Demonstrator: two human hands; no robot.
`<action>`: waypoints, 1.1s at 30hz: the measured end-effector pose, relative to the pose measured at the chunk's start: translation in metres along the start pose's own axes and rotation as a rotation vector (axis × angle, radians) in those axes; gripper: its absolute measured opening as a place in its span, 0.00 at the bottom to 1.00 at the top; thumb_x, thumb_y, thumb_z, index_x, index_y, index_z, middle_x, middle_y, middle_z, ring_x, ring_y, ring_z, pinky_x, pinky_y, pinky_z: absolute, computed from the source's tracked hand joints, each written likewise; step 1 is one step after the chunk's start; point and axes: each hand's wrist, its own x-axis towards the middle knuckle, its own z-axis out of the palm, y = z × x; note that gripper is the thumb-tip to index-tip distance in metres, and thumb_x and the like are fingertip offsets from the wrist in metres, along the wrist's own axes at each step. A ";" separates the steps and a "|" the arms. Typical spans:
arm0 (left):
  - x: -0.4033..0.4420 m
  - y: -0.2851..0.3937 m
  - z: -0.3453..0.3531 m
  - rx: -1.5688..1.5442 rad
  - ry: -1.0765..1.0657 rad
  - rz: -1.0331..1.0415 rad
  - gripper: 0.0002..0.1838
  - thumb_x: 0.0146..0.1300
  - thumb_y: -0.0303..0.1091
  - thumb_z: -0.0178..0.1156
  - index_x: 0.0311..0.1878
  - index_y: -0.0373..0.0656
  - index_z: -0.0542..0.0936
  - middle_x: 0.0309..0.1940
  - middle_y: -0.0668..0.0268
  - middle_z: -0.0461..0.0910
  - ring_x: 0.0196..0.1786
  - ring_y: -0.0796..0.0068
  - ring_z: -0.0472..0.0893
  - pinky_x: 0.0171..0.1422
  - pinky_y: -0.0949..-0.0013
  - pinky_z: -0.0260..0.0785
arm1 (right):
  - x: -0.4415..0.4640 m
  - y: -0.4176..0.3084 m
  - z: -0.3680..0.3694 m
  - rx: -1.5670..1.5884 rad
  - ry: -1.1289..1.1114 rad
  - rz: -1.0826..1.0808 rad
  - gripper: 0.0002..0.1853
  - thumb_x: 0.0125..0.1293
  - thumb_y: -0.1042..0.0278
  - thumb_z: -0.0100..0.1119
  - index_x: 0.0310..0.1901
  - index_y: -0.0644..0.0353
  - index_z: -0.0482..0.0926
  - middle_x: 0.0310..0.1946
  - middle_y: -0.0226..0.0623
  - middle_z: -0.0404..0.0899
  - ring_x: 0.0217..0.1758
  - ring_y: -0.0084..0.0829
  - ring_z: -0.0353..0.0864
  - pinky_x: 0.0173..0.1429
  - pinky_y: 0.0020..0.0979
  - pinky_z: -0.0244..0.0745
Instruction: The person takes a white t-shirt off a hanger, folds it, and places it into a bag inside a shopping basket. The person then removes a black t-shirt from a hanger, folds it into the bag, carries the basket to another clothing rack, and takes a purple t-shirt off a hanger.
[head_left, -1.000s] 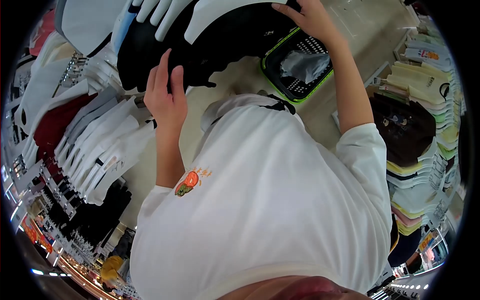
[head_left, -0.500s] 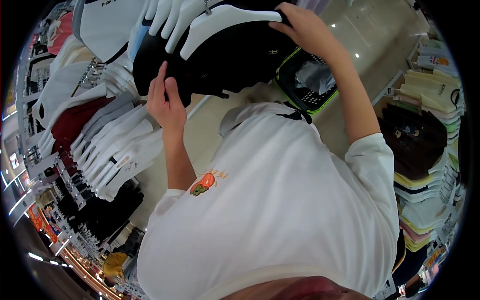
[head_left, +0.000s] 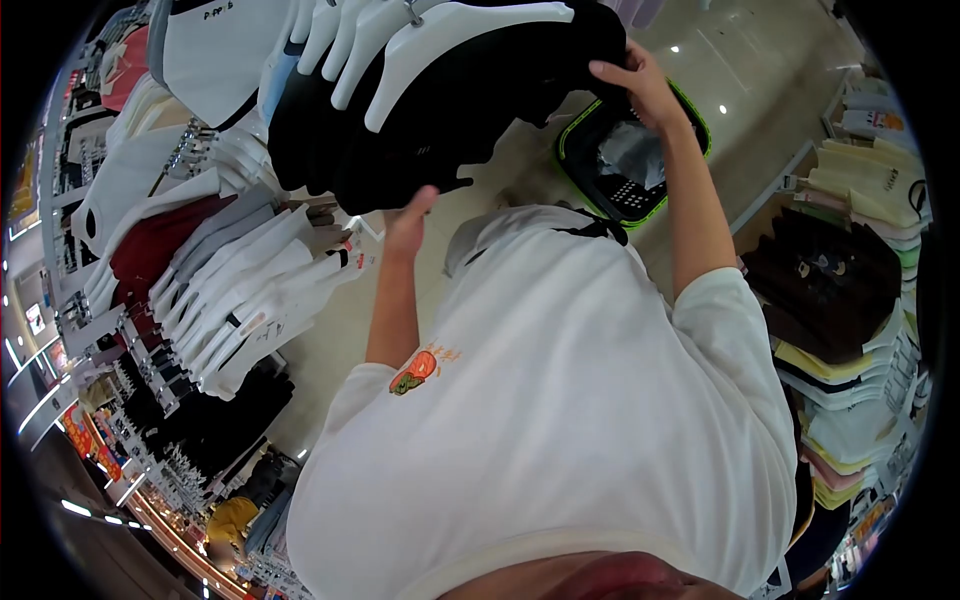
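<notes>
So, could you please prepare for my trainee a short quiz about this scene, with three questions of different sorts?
1. Multiple choice: what colour is the hanger in the front black garment?
a) red
b) white
c) green

2. True or false: the basket is empty.

3. Short answer: which appears closer to the basket in this view, the left hand or the right hand?

Key:
1. b
2. False; a crumpled, plastic-looking item lies in it.
3. The right hand.

Glossy pale floor (head_left: 765,65), small bright reflections (head_left: 723,109); dark ceiling (head_left: 105,552) at lower left, white strip lights (head_left: 75,508).
</notes>
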 end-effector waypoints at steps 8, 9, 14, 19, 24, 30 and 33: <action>0.018 -0.060 0.028 0.482 -0.155 -0.331 0.30 0.60 0.42 0.72 0.63 0.39 0.77 0.56 0.64 0.79 0.61 0.70 0.75 0.65 0.68 0.66 | -0.028 0.089 0.037 -0.101 -0.107 0.349 0.30 0.48 0.67 0.79 0.55 0.62 0.81 0.47 0.33 0.84 0.54 0.31 0.79 0.65 0.32 0.69; 0.017 -0.075 0.022 0.569 -0.164 -0.326 0.32 0.61 0.44 0.72 0.64 0.39 0.75 0.58 0.63 0.78 0.62 0.69 0.75 0.66 0.68 0.65 | -0.036 0.096 0.042 -0.223 -0.131 0.470 0.33 0.46 0.67 0.78 0.57 0.61 0.80 0.51 0.37 0.83 0.57 0.32 0.79 0.67 0.32 0.69; -0.002 -0.074 0.032 0.548 -0.021 -0.394 0.31 0.72 0.51 0.58 0.69 0.37 0.70 0.66 0.57 0.72 0.66 0.66 0.72 0.68 0.66 0.64 | -0.082 0.139 0.066 -0.510 -0.214 0.264 0.34 0.57 0.54 0.73 0.62 0.61 0.76 0.55 0.43 0.81 0.59 0.38 0.78 0.68 0.35 0.69; -0.002 -0.079 0.020 0.250 0.149 -0.593 0.34 0.73 0.57 0.52 0.71 0.39 0.67 0.67 0.54 0.71 0.68 0.62 0.72 0.70 0.58 0.66 | -0.088 0.136 0.068 -0.438 -0.071 0.364 0.34 0.67 0.44 0.63 0.66 0.61 0.72 0.61 0.46 0.76 0.66 0.40 0.72 0.70 0.35 0.64; 0.003 -0.045 0.052 -0.296 0.146 -0.711 0.35 0.73 0.59 0.51 0.71 0.43 0.67 0.66 0.58 0.72 0.68 0.60 0.71 0.73 0.53 0.63 | -0.080 0.091 0.092 0.065 0.109 0.546 0.37 0.67 0.43 0.63 0.68 0.63 0.68 0.63 0.43 0.74 0.68 0.35 0.69 0.72 0.33 0.60; -0.001 -0.016 0.068 -0.436 -0.097 -0.564 0.35 0.68 0.55 0.55 0.72 0.45 0.67 0.67 0.62 0.71 0.69 0.58 0.69 0.76 0.53 0.57 | -0.083 0.055 0.089 0.468 0.030 0.500 0.36 0.63 0.55 0.71 0.68 0.58 0.68 0.62 0.37 0.75 0.67 0.34 0.71 0.72 0.37 0.62; 0.003 -0.002 0.060 -0.656 -0.160 -0.485 0.37 0.65 0.58 0.57 0.73 0.49 0.66 0.68 0.65 0.70 0.70 0.58 0.68 0.76 0.50 0.56 | -0.091 0.040 0.087 0.885 0.056 0.574 0.27 0.66 0.60 0.67 0.64 0.59 0.73 0.59 0.36 0.78 0.63 0.37 0.76 0.69 0.39 0.69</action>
